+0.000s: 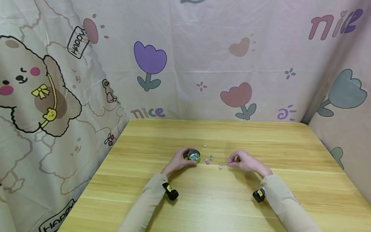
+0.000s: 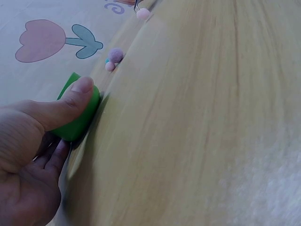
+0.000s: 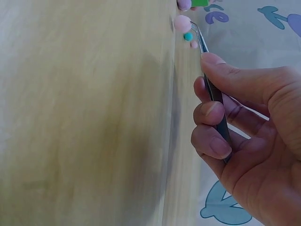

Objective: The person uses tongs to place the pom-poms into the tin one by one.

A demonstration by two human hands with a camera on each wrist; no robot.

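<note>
From here, the left hand point(image 1: 180, 160) grips a tin point(image 2: 79, 121); the right hand point(image 1: 245, 161) pinches tweezers point(image 3: 215, 94), tips at a pink pompom point(image 3: 182, 23).

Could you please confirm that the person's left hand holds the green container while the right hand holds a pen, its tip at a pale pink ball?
Not quite: the right hand holds tweezers, not a pen, as the right wrist view shows. The left hand does hold the green container, and the tip is at a pale pink ball.
</note>
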